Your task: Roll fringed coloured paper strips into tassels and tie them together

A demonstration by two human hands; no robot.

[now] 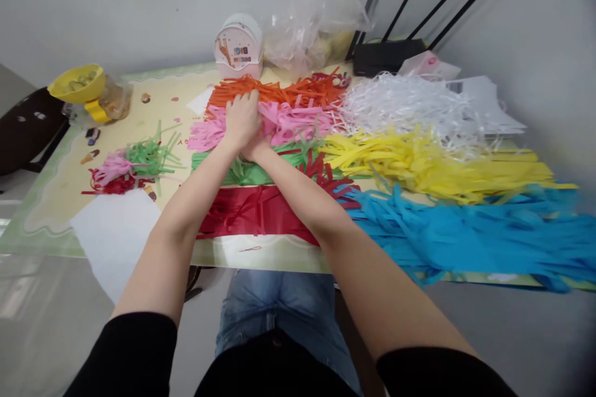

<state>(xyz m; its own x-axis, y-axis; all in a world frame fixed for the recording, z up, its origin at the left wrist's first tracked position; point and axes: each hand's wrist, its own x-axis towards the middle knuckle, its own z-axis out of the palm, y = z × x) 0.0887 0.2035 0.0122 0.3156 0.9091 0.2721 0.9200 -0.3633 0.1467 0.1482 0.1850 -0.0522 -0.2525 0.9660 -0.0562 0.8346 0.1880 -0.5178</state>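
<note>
Both my arms reach forward over the table. My left hand (242,119) lies palm down on the pink paper strips (298,122), its fingers together and reaching the orange strips (279,90) behind. My right hand (257,149) is tucked under and beside the left one, mostly hidden, at the edge of the pink and green strips (242,170). What its fingers hold cannot be seen. Red strips (256,211) lie nearer to me under my forearms.
Yellow strips (433,161), blue strips (465,229) and white strips (410,102) cover the right half of the table (56,198). A small bundle of mixed strips (135,164) and a white sheet (112,236) lie left. A yellow bowl (77,82), round tin (238,46), plastic bag (311,31) stand behind.
</note>
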